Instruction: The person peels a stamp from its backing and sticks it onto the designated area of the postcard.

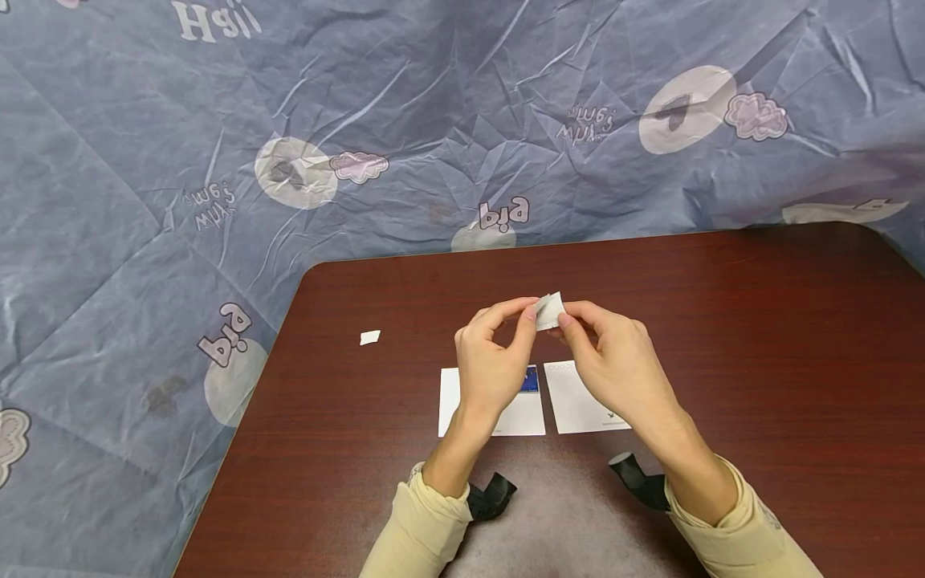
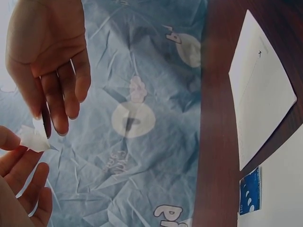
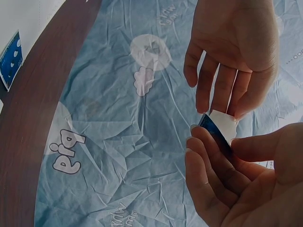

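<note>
Both hands meet above the table in the head view, with a small blue stamp (image 3: pixel 215 134) and white backing paper (image 1: pixel 549 311) between them. My left hand (image 1: pixel 491 349) pinches the paper's left side between thumb and forefinger. At the other side, my right hand (image 1: pixel 614 357) pinches the piece by its edge. In the right wrist view the stamp's blue face lies along the right hand's fingers, and the white paper (image 3: pixel 225 124) stands out at an angle beside it. Below the hands lie two white envelopes, a left one (image 1: pixel 520 421) bearing a blue stamp (image 1: pixel 530 379) and a right one (image 1: pixel 578 401).
A small white paper scrap (image 1: pixel 370 337) lies on the dark red-brown table (image 1: pixel 759 345), toward its left edge. Black wrist mounts (image 1: pixel 493 496) stick out from both cream sleeves. A blue printed cloth (image 1: pixel 433 104) hangs behind the table.
</note>
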`<state>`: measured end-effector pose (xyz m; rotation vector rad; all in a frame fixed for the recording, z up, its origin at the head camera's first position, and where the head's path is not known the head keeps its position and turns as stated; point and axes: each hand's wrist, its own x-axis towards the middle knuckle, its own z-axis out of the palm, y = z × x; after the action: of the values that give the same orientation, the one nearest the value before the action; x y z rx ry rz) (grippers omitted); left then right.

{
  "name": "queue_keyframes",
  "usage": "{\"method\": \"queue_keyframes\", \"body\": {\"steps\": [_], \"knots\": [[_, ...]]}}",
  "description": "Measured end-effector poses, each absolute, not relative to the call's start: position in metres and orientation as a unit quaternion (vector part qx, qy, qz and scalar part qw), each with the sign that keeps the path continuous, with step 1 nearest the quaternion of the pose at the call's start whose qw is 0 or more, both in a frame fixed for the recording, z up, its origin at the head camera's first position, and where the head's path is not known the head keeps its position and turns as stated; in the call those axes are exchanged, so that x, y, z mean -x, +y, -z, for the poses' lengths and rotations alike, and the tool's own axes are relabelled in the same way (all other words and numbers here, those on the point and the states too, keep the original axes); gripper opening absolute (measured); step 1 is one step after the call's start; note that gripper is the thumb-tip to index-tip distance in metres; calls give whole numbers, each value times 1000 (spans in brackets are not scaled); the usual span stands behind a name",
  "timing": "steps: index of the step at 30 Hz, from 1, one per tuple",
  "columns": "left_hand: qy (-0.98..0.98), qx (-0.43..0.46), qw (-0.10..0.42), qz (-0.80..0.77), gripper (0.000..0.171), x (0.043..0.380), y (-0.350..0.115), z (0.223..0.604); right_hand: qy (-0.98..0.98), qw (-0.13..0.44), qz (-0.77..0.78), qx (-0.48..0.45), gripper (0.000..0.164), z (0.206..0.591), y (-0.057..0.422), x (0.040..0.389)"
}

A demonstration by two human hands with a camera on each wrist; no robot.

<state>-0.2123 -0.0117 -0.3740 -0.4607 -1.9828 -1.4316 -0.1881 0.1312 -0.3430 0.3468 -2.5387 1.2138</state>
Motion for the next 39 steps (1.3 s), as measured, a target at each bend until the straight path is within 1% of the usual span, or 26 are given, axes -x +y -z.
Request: {"method": "queue_keyframes", "body": {"steps": [11,29,39], "knots": [[-753,177,328,543,13,214,-13,374,-884,159,-421,-124,16,345,131,189],[-755,168,327,543,14,215,-15,373,-885,156,-421,-122,16,346,132,191],[-751,167,338,542,14,216,-17,375,-887,148,-422,-114,17,344,130,190]]}}
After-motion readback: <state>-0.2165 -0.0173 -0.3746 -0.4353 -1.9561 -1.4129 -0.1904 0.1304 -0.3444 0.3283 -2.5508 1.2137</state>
